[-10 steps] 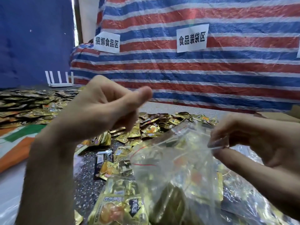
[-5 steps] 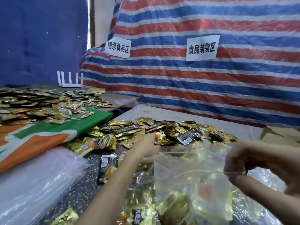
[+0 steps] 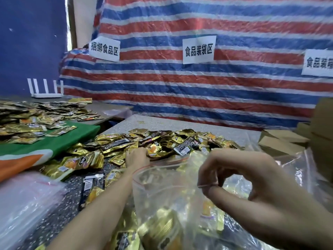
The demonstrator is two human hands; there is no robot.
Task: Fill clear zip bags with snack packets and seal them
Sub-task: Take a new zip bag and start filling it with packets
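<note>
Clear zip bag stands open at the near centre of the counter, with gold snack packets in its bottom. Right hand pinches the bag's red-lined rim between thumb and forefinger. Left hand lies just beyond the bag on the loose packet pile; whether its fingers grip anything cannot be told.

1. The left hand is burying its fingertips among the snack packets at 12 o'clock, so its grip is not showing.
2. The clear zip bag is running off the bottom edge at 6 o'clock, its contents blurring.
3. The third paper sign, at 3 o'clock, is being cut by the right edge.
4. The cardboard boxes beneath it are being cropped likewise.
</note>
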